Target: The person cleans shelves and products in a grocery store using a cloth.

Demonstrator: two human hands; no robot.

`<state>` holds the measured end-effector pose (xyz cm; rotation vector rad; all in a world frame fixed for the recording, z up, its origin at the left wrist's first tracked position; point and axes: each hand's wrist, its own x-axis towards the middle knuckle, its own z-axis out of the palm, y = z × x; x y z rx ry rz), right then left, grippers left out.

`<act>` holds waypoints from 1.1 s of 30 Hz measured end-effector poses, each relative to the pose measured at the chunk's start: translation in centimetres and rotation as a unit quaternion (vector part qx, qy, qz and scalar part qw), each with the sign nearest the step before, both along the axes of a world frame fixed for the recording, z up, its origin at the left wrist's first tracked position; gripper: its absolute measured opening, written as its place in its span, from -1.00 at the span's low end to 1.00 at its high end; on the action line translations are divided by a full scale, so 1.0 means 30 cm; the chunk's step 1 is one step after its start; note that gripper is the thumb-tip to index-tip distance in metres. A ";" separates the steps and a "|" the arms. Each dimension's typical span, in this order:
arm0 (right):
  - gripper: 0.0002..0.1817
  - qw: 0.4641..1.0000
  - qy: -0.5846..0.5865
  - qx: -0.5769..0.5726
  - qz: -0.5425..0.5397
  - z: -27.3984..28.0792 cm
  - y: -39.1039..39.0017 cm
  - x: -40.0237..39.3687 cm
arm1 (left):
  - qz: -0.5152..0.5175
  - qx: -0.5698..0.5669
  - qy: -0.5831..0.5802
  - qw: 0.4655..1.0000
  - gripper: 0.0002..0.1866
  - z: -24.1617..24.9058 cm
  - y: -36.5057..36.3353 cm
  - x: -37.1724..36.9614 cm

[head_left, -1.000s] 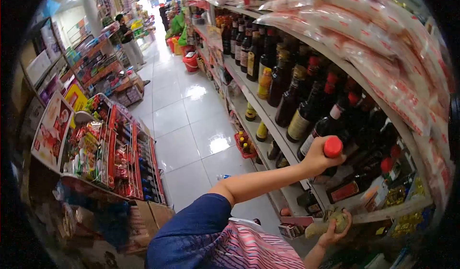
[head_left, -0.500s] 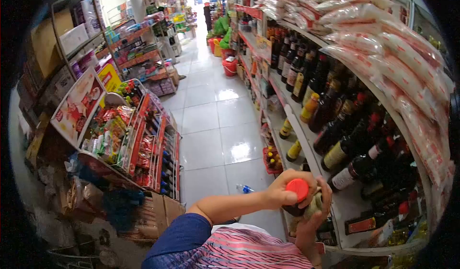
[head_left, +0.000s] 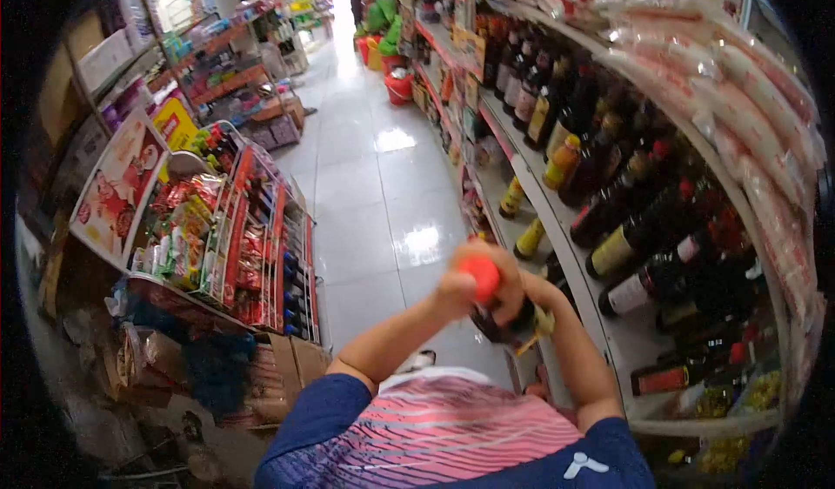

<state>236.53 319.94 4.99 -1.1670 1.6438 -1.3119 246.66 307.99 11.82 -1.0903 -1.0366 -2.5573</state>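
Observation:
A dark bottle (head_left: 497, 327) with a red cap (head_left: 479, 277) is held in front of my chest, its cap end tilted up toward me. My left hand (head_left: 454, 291) is closed around the bottle's top, thumb beside the cap. Behind and to the right, my right hand (head_left: 511, 291) is wrapped against the same bottle, its fingers partly hidden and smeared by motion. A crumpled yellowish-green piece (head_left: 543, 325), perhaps cloth, hangs below my right hand beside the bottle. Most of the bottle's body is covered by my hands.
On the right, a shelf (head_left: 600, 315) carries rows of dark bottles (head_left: 628, 293) and yellow-capped bottles (head_left: 562, 162), below stacked clear bags (head_left: 687, 71). A snack rack (head_left: 217, 245) stands at the left beside cardboard boxes (head_left: 291, 358). A tiled aisle (head_left: 352, 202) runs ahead, with a red bucket (head_left: 399, 88) along it.
Both hands have moved left and up with the bottle, away from the shelf. My right forearm now shows fully, and the view has turned slightly to the right.

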 end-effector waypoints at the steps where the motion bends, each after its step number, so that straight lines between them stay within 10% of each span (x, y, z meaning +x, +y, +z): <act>1: -0.75 0.999 -0.009 0.018 0.031 -0.090 -0.002 -0.038 | -0.004 0.064 0.010 0.998 -0.51 -0.007 0.000 -0.015; 4: -0.75 0.918 -0.383 0.056 -0.091 -0.124 0.034 -0.022 | 0.044 0.019 0.043 0.998 -0.50 0.030 -0.027 -0.038; 13: -0.63 0.823 -0.525 -0.116 -0.182 -0.167 0.105 0.008 | 0.060 0.007 0.122 0.991 -0.48 0.039 -0.051 -0.049; 33: -0.69 0.791 -0.368 -0.193 -0.449 -0.407 0.006 0.010 | 0.133 -0.133 0.149 0.971 -0.52 -0.036 -0.075 -0.097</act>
